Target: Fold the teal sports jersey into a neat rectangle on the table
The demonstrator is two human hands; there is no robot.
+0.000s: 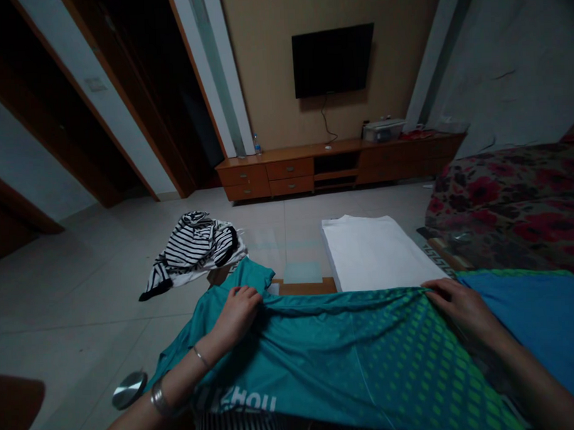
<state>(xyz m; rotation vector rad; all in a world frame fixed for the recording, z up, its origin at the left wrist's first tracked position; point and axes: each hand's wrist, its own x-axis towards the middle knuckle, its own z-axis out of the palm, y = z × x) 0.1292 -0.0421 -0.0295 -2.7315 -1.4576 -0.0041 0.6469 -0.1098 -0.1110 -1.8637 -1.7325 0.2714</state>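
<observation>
Teal shirt (319, 339) is up front, pulled into a wide span between both hands, top edge nearly straight. White lettering sits below the left grip, only partly readable from here; green patterned fade runs toward the right grip. A sleeve pokes out beyond the left grip.

Left hand (238, 312): fingers curled over the shirt's edge, pinching fabric; thumb hidden from me. Right hand (459, 303): thumb and fingers pinching the far right end of that same edge.

Near side of the grips, under the shirt: black-and-white striped fabric (238, 427). Just right of the right hand: blue cloth (530, 319), green along its far edge. Beyond the span, nearer the right grip: flat white stack (377, 249). Left of and beyond the left hand: crumpled striped garment (191, 243). Shiny metal disc (129, 390) lies to the near left of that hand.

Farther out past the right hand: floral-covered sofa (512, 194). Well beyond both grips: wooden cabinet (290, 171) with a bottle (257, 145) and clear box (382, 132) on top, wall-mounted TV (333, 61) above.
</observation>
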